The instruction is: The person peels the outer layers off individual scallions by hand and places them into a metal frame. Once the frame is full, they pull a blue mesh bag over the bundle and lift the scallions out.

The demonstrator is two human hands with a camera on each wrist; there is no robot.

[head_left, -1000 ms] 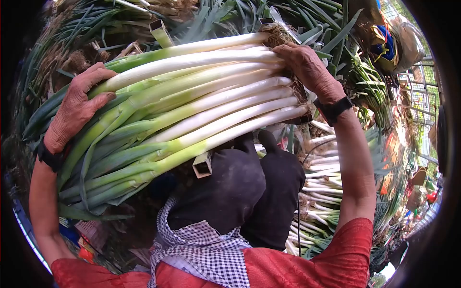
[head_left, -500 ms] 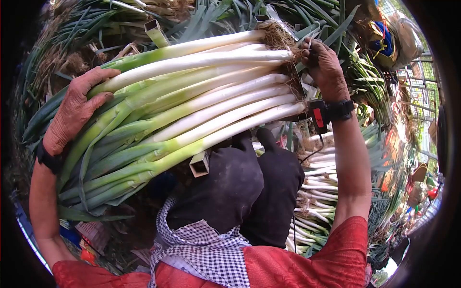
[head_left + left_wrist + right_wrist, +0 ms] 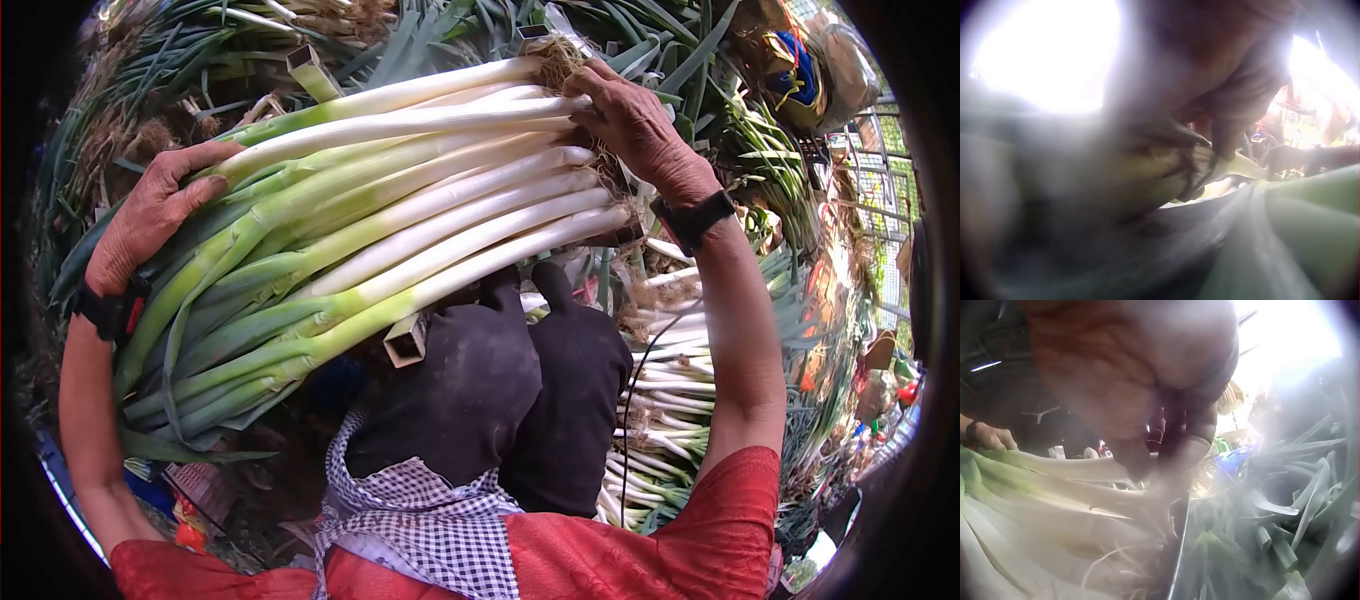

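Observation:
A row of thick leeks (image 3: pixel 430 235) lies side by side in the head view, white shafts to the right and green leaves to the left. My left hand (image 3: pixel 155 215) holds the upper leek (image 3: pixel 400 122) near where white turns green, thumb below and fingers over it. At the other end, my right hand (image 3: pixel 640 130) pinches the same leek by its root end. In the right wrist view, the fingers bend down over that end, beside stringy roots (image 3: pixel 1113 556). The left wrist view is blurred, with the hand close above pale stalks.
Square metal tube ends (image 3: pixel 406 342) stick out below and above the row. More slim leeks (image 3: pixel 665 400) are stacked at the lower right, beside dark-trousered knees (image 3: pixel 470 365). Loose green leaves (image 3: pixel 690 60) and rooty bunches (image 3: pixel 340 20) lie behind. A thin cable (image 3: pixel 632 400) hangs from the right wrist.
My right hand moved off the root end to the right with curled fingers, then came back onto the leek's end. My left hand stayed at the green part.

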